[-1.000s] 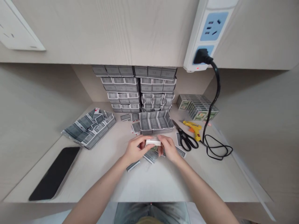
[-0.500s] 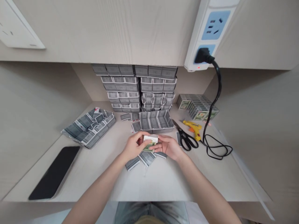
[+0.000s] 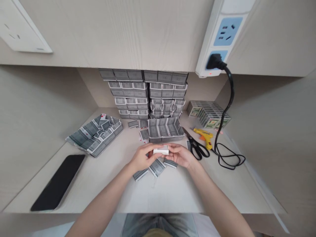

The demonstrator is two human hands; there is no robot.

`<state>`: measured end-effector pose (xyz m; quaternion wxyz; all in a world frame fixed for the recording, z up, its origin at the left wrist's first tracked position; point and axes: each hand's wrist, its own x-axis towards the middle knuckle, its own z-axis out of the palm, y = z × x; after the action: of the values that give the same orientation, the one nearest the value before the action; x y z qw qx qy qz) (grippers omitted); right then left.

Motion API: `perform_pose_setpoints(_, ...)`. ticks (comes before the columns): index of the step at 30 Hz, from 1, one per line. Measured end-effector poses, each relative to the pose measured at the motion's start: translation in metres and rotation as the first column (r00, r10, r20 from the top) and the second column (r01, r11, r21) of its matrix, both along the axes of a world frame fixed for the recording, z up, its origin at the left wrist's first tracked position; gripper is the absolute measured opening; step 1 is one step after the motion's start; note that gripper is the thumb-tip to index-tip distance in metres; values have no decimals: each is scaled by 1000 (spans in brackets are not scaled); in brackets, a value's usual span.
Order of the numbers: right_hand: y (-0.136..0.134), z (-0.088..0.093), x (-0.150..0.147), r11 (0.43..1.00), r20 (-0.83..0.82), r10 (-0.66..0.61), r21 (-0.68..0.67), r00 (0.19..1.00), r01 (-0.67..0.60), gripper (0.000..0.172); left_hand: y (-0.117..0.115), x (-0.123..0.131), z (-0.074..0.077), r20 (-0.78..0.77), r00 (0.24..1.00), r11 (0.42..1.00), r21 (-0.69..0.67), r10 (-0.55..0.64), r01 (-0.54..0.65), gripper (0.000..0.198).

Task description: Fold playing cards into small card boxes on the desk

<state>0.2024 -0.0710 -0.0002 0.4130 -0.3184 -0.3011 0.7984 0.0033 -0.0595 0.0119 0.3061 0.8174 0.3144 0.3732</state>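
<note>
Between my two hands is a small card box [image 3: 161,150], its white side turned up toward me. My left hand [image 3: 143,158] grips its left end, thumb in front and fingers behind. At the right end, the fingers of my right hand [image 3: 181,155] close on it. Just below lie several folded playing cards [image 3: 157,167] with grey patterned backs, partly covered by my hands. Right behind my hands stands an open tray built from folded playing cards [image 3: 166,129].
Stacked card trays [image 3: 148,95] rise at the back. A tray of loose folded cards [image 3: 95,135] and a black phone [image 3: 59,182] are on the left. To the right lie scissors [image 3: 198,148], a yellow glue gun [image 3: 205,136], its cord [image 3: 230,154] and patterned boxes [image 3: 209,112].
The box has been tipped between my hands: its green printed face showed before, and now its white side shows. Both hands still hold it in nearly the same place.
</note>
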Motion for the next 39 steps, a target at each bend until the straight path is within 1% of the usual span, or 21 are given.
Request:
perform_pose_setpoints(5,0,0,1,999,20,-16,-33,1000,17,20,-1,3,3,72,997,998,-63,4,1,27)
perform_pose_setpoints(8,0,2,1,998,17,-33,-48,999,34,18,-2,4,3,95,995,995,-95,28,-19,27)
perform_pose_setpoints(12,0,3,0,998,-5,-42,-57,999,42,15,-2,5,1,108,992,991,-120,68,-55,27)
perform_pose_setpoints(18,0,4,-1,998,-14,-47,-41,999,47,15,-3,6,2,120,990,986,-159,78,-58,28)
perform_pose_setpoints(21,1,4,-1,999,-9,-40,-34,999,39,16,-2,5,2,126,990,983,-176,66,-43,30)
perform_pose_setpoints(24,0,5,-2,999,3,-40,-27,999,40,17,-2,2,0,178,984,979,-201,11,25,32)
perform_pose_setpoints(26,0,5,-2,999,14,-39,-19,999,39,18,-1,0,-1,244,970,963,-257,-19,84,30)
perform_pose_setpoints(28,-1,5,-2,999,25,-40,-6,999,40,19,-1,0,-1,294,956,937,-329,-16,117,29)
perform_pose_setpoints(33,-1,5,-2,998,39,-66,24,997,65,20,-1,1,-1,342,940,885,-445,24,139,22)
perform_pose_setpoints(36,-2,7,-3,997,52,-76,36,996,75,21,0,3,1,359,932,852,-502,47,150,23)
perform_pose_setpoints(39,-3,10,-4,996,67,-73,59,995,69,21,1,5,4,342,935,827,-551,99,114,27)
